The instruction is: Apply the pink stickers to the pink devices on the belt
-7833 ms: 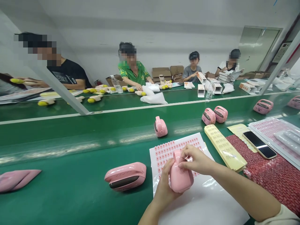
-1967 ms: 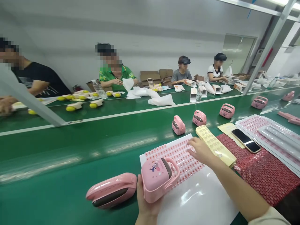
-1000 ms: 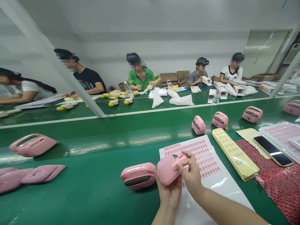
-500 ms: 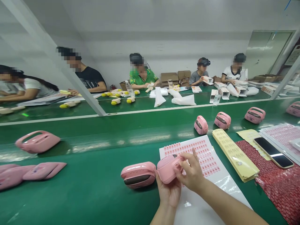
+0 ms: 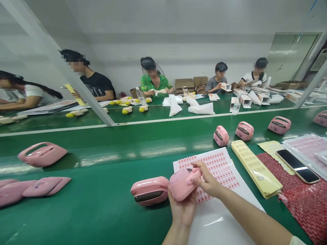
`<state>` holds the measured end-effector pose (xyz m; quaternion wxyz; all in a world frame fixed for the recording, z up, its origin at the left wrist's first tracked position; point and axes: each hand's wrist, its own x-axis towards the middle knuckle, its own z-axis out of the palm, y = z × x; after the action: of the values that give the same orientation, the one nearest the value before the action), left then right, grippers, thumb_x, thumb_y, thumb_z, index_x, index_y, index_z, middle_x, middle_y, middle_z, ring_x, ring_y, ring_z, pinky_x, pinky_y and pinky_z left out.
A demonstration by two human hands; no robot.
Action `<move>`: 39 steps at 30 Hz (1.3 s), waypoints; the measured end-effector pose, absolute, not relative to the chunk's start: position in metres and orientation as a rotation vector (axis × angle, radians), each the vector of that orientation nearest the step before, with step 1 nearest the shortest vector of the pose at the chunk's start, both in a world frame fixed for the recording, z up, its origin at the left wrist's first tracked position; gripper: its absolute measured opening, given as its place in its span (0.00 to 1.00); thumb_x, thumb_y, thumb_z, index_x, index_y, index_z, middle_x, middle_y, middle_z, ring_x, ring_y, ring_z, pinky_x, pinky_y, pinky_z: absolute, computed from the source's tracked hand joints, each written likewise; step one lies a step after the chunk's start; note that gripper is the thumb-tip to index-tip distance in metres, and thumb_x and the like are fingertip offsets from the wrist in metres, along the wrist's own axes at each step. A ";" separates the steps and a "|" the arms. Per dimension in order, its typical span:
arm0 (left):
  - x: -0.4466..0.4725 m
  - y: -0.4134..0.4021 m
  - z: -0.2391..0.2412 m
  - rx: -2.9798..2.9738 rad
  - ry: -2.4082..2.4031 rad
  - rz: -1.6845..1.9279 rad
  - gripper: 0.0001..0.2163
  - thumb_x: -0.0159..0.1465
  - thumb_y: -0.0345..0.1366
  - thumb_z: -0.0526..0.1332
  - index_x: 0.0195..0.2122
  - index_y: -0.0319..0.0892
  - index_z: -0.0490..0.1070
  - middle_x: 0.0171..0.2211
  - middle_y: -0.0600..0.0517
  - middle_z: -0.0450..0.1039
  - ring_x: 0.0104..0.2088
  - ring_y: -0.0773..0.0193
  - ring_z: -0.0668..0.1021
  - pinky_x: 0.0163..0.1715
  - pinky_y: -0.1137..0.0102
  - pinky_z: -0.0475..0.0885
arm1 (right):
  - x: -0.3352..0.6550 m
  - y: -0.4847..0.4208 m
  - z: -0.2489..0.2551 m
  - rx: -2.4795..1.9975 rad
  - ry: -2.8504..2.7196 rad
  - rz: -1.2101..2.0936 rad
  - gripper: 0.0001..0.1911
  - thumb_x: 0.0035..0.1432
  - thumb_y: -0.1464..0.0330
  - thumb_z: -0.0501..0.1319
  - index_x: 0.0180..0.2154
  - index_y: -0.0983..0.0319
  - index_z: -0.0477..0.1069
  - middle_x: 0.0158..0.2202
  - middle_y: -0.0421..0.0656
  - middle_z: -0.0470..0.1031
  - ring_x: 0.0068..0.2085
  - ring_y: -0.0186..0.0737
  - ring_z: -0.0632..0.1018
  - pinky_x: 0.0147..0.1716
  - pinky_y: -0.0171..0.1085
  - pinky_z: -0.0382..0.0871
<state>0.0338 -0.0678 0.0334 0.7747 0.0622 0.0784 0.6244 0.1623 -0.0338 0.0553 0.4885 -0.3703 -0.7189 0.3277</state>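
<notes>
My left hand (image 5: 182, 208) cradles a small pink plastic device (image 5: 182, 183) from below, just above the near edge of the green belt. My right hand (image 5: 208, 181) has its fingers pinched against the device's handle end. Under both hands lies a white sheet of small pink stickers (image 5: 217, 166). A second pink device (image 5: 149, 190) rests on the belt right beside the held one, on its left.
Three pink devices (image 5: 221, 135) (image 5: 244, 130) (image 5: 279, 124) stand further along the belt. Pink shells (image 5: 42, 153) lie at the left. A yellow backing strip (image 5: 255, 167), a phone (image 5: 296, 165) and red bubble wrap (image 5: 304, 200) are at the right. Several people work across the far belt.
Two seconds ago my right hand was on the sticker sheet; it has since come to the held device and now presses at its handle. The belt's pink devices have drifted slightly right.
</notes>
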 end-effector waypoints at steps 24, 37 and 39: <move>0.037 -0.078 0.013 1.737 1.072 1.374 0.43 0.38 0.34 0.70 0.56 0.49 0.52 0.53 0.44 0.62 0.49 0.47 0.69 0.44 0.56 0.67 | 0.187 -0.042 0.129 -1.091 -1.573 1.283 0.08 0.41 0.65 0.64 0.21 0.62 0.68 0.36 0.42 0.67 0.40 0.40 0.71 0.41 0.40 0.63; 0.032 -0.074 0.008 2.081 0.922 1.403 0.42 0.44 0.40 0.67 0.58 0.48 0.45 0.53 0.40 0.59 0.50 0.46 0.69 0.42 0.55 0.70 | 0.191 -0.067 0.102 -1.096 -1.629 1.101 0.06 0.48 0.70 0.60 0.22 0.62 0.65 0.39 0.44 0.62 0.46 0.41 0.67 0.46 0.44 0.61; 0.031 -0.074 0.008 2.120 0.936 1.386 0.42 0.46 0.40 0.66 0.59 0.48 0.44 0.53 0.40 0.59 0.51 0.46 0.68 0.42 0.55 0.69 | 0.190 -0.067 0.099 -1.075 -1.640 1.039 0.05 0.49 0.71 0.59 0.23 0.62 0.65 0.39 0.44 0.62 0.45 0.40 0.68 0.46 0.43 0.62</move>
<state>0.0310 -0.0736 0.0081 0.2190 0.7660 0.3381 0.5010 0.1900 -0.0673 0.0990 0.4450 -0.4338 -0.6620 0.4191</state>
